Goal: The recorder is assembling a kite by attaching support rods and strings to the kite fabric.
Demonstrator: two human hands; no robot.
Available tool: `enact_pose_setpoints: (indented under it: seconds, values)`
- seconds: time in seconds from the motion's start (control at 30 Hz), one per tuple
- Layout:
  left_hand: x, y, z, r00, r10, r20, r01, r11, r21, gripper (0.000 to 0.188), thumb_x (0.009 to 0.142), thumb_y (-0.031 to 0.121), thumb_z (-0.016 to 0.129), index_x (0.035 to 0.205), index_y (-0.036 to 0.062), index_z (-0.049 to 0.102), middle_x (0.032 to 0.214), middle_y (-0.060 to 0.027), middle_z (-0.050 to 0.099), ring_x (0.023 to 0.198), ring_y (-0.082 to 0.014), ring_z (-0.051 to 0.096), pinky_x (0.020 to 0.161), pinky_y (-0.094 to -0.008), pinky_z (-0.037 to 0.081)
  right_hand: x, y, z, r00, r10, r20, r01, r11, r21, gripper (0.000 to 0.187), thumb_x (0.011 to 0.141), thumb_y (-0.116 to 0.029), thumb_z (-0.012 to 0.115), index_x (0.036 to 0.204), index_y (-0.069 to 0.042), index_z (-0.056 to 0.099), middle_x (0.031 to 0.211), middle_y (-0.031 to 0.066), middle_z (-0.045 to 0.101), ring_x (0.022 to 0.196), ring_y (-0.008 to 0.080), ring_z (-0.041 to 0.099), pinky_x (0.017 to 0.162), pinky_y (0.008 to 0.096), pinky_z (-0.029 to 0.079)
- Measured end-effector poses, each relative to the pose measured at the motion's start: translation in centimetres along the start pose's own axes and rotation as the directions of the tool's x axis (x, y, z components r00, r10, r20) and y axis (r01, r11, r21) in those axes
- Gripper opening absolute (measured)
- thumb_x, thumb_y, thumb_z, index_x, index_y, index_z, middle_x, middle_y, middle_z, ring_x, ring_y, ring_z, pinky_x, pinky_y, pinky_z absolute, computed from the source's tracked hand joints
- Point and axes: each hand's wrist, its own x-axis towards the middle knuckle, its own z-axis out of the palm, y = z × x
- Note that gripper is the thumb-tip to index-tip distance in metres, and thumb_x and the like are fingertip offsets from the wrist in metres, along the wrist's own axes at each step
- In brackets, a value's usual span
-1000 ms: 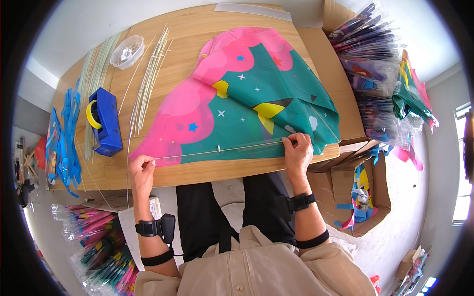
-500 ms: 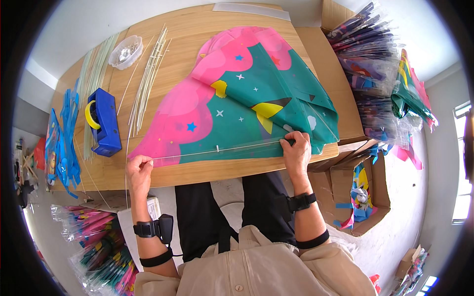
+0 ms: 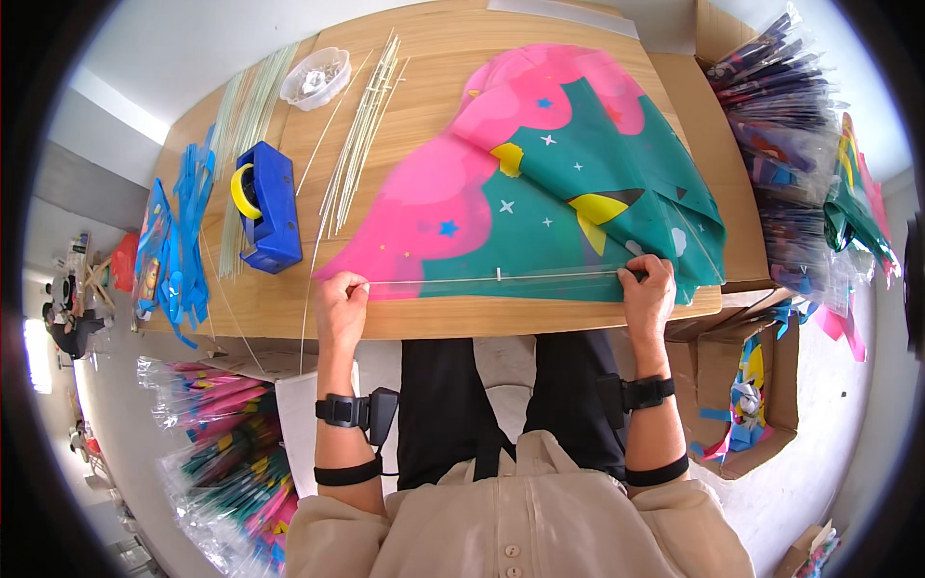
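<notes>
Wooden table [image 3: 434,37] and surroundings.
Blue tape dispenser [image 3: 277,207], yellow roll [image 3: 243,192] fitted, stands left, near blue strips [image 3: 193,231]; clear plastic tub [image 3: 332,94] farther back. Lower right: open cardboard box [image 3: 785,414] containing coloured scraps [image 3: 748,405]. Lower left: bagged goods [image 3: 226,458].

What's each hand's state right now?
Left hand: closed, pinching the pink-and-green sheet at its near edge.
Right hand: closed, pinching that same edge.
</notes>
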Motion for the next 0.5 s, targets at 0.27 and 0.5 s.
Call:
enact_pose_setpoints:
  seconds: [0.27,0.5]
  values:
    - [0.0,-0.4,0.2,0.999,-0.032,0.026,0.030,0.997,0.071,0.002,0.076,0.000,0.062,0.077,-0.0002,0.063,0.061,-0.0082,0.061,0.056,-0.0128,0.057,0.055,-0.0285,0.044,0.1,0.3,0.1,1.000,-0.006,-0.004,0.006,1.000,-0.006,0.017,0.067,-0.007,0.072,0.081,-0.005,0.062,0.086,0.0112,0.054,0.084,0.0303,0.054,0.074,0.0377,0.044]
    - [0.2,0.9,-0.2,1.000,-0.005,0.000,0.005,1.000,-0.013,0.003,0.077,0.000,0.061,0.080,-0.0012,0.063,0.066,-0.0079,0.062,0.060,-0.0120,0.057,0.059,-0.0272,0.045,0.2,0.1,0.0,1.000,-0.005,0.001,0.005,1.000,0.006,0.016,0.067,-0.007,0.072,0.080,-0.005,0.062,0.084,0.0107,0.054,0.081,0.0294,0.054,0.072,0.0373,0.044]
